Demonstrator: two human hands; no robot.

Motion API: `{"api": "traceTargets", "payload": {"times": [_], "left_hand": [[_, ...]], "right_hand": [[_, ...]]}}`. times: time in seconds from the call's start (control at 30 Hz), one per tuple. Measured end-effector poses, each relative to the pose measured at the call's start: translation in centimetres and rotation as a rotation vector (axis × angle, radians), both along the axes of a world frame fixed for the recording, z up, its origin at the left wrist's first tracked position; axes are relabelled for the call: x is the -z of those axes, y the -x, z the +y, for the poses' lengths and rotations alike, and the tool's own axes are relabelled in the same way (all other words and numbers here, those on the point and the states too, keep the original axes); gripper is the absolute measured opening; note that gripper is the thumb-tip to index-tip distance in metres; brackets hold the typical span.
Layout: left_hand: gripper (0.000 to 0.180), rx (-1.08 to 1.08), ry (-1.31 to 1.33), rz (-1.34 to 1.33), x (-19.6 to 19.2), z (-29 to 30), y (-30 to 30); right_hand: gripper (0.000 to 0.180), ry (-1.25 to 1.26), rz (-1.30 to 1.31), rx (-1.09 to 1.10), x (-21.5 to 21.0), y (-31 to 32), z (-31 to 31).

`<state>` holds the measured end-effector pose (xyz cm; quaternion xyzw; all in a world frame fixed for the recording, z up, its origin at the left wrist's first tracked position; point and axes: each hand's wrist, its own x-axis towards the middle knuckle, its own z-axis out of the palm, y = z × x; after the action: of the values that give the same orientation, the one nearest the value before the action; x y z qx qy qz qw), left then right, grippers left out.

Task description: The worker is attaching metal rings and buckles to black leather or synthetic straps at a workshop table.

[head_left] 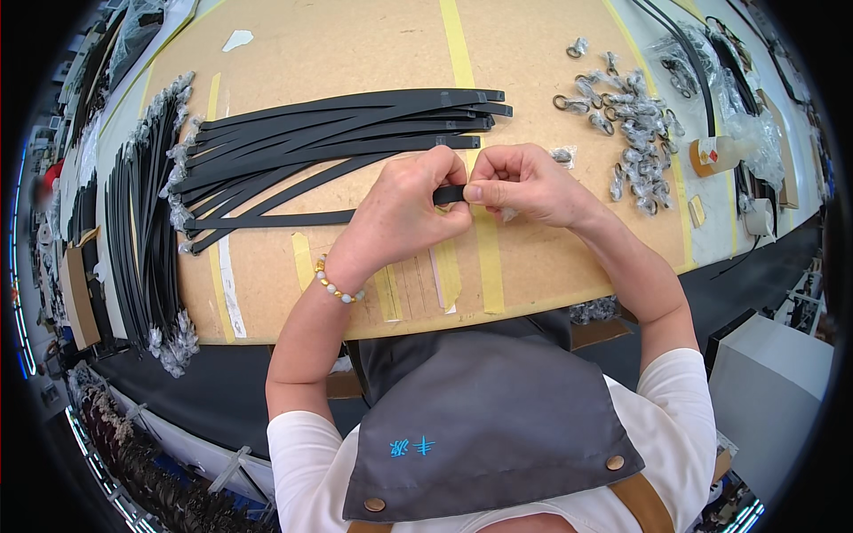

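Note:
A flat black strap (302, 219) runs across the board from the left, and its right end lies between my two hands. My left hand (410, 202) is closed around this strap close to its end. Thumb and fingers of my right hand (526, 185) pinch the tip of the same strap. A scrap of clear wrap (508, 214) peeks out under the right fingers; what it covers is hidden. Just beyond my hands lies a loose row of similar black straps (338, 124), their left ends bunched in clear plastic wrap (179, 169).
Several small metal fittings (635, 142) in clear wrap are piled at the right, with one wrapped piece (562, 157) apart. More black straps (142, 231) hang over the left edge. A bottle of amber liquid (711, 155) is at the far right. Yellow tape (491, 266) crosses the board.

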<state>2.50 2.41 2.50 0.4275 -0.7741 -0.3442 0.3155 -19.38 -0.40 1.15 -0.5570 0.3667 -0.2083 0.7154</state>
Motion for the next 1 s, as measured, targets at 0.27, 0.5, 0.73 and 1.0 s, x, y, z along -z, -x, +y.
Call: {"api": "traceTargets", "payload": {"times": [0.27,0.5,0.73,1.0], "left_hand": [[0.02,0.016,0.01,0.039,0.4,0.0,0.1],[0.03,0.06,-0.241,0.107,-1.1,0.0,-0.3],[0.039,0.145,-0.33,0.287,-0.3,-0.1,-0.7],[0.033,0.117,-0.36,0.37,-2.0,-0.1,-1.6]], "right_hand": [[0.023,-0.009,0.011,0.018,-0.2,-0.2,0.2],[0.017,-0.047,-0.031,0.04,-0.5,-0.6,0.6],[0.016,0.001,-0.135,0.093,0.7,-1.3,1.4],[0.023,-0.131,-0.246,-0.083,-0.7,-0.1,0.0]]}}
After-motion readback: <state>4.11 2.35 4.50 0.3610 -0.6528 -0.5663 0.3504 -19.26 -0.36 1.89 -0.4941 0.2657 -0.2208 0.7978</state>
